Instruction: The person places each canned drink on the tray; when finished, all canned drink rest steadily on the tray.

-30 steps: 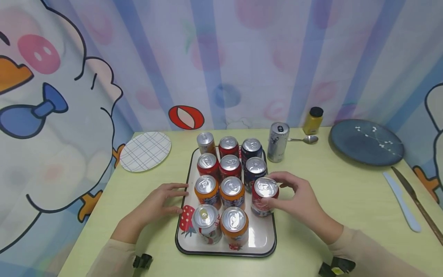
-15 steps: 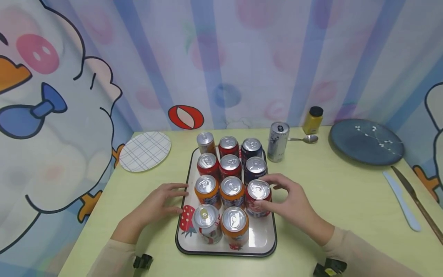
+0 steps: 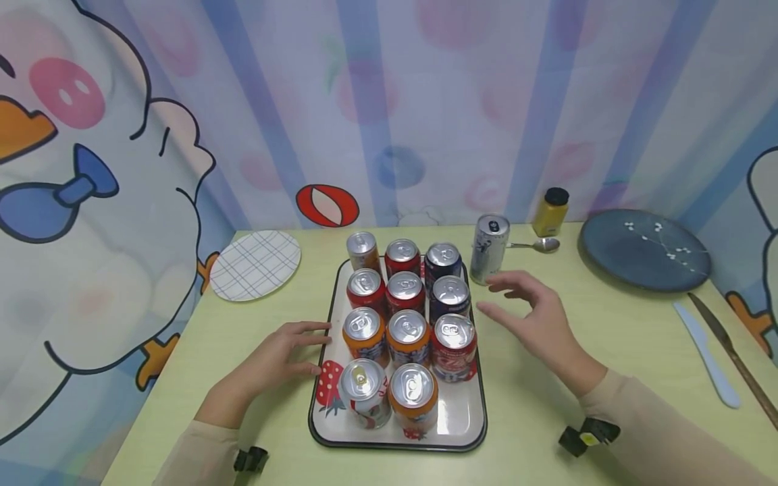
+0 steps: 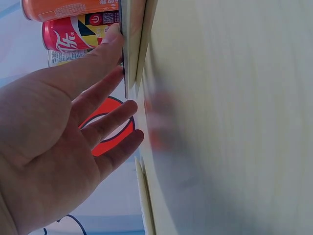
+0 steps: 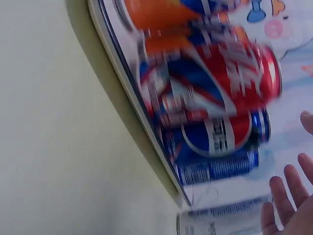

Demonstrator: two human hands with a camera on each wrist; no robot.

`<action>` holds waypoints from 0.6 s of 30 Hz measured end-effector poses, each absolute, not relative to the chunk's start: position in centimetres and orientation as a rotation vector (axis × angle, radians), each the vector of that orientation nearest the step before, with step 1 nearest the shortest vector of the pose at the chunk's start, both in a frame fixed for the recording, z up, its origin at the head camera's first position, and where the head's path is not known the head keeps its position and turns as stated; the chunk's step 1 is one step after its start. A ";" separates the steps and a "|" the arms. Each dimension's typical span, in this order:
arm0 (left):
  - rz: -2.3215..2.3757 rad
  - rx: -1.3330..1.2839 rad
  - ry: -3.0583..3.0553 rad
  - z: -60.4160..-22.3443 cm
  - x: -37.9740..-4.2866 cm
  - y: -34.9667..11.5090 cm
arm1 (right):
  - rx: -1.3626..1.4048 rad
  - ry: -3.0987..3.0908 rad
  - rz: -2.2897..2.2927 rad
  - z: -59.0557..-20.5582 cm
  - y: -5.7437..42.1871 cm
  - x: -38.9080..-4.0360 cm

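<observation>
Several drink cans stand in rows on a white tray [image 3: 452, 425] with a dark rim and strawberry print. In its right column, the red can [image 3: 454, 351] stands in front of a dark blue can [image 3: 450, 297]. Two orange cans [image 3: 407, 334] fill the rest of that row. At the front are a white can [image 3: 366, 398] and another orange can [image 3: 413, 398]. My left hand [image 3: 273, 358] rests at the tray's left rim, fingers spread. My right hand [image 3: 537, 320] is off the tray's right side, fingers parted and holding nothing, near a tall silver can [image 3: 489, 250] on the table.
A checked white plate [image 3: 255, 265] lies at the back left. At the back right are a spoon [image 3: 545, 245], a yellow bottle [image 3: 550, 212] and a dark plate [image 3: 644, 250]. A pale blue knife [image 3: 705, 354] and a brown-handled knife [image 3: 735, 358] lie at the far right.
My right hand moved the red can slightly left into line beside the orange cans, let go of it, then drew back right toward the silver can. My left hand stayed put.
</observation>
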State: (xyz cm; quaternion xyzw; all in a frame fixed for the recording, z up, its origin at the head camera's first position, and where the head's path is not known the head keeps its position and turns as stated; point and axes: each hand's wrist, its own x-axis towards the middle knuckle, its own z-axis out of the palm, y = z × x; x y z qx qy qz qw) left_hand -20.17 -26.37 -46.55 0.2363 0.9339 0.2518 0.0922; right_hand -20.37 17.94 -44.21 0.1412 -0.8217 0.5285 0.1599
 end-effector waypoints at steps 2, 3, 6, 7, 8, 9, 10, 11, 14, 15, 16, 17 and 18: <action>0.751 0.703 2.774 -46.6 -20.2 -26.4 | 0.362 -2.300 1.490 -43.8 18.7 -21.7; 0.752 0.702 2.772 -46.6 -20.2 -26.4 | 0.335 -2.286 1.476 -43.7 19.0 -22.4; 0.751 0.700 2.769 -46.6 -20.2 -26.4 | 0.239 -2.264 1.440 -43.3 19.9 -24.4; 0.752 0.698 2.768 -46.6 -20.3 -26.4 | 0.214 -2.266 1.427 -43.2 20.2 -25.0; 0.752 0.695 2.766 -46.6 -20.3 -26.4 | 0.193 -2.268 1.419 -43.1 20.3 -25.6; 0.751 0.689 2.766 -46.6 -20.3 -26.5 | 0.177 -2.270 1.421 -43.1 20.5 -26.2; 0.751 0.683 2.764 -46.7 -20.3 -26.5 | 0.168 -2.273 1.427 -43.1 20.6 -26.8; 0.753 0.677 2.762 -46.7 -20.3 -26.5 | 0.160 -2.279 1.438 -43.2 20.7 -27.3; 0.755 0.668 2.761 -46.7 -20.3 -26.5 | 0.152 -2.307 1.483 -43.4 20.8 -28.7; 0.757 0.668 2.761 -46.7 -20.3 -26.5 | 0.149 -2.321 1.495 -43.4 20.9 -29.0; 0.760 0.672 2.762 -46.7 -20.3 -26.5 | 0.149 -2.334 1.503 -43.4 20.9 -29.4; 0.760 0.678 2.764 -46.7 -20.3 -26.5 | 0.149 -2.349 1.509 -43.4 20.9 -29.6; 0.758 0.685 2.767 -46.8 -20.3 -26.5 | 0.156 -2.361 1.509 -43.4 20.9 -29.9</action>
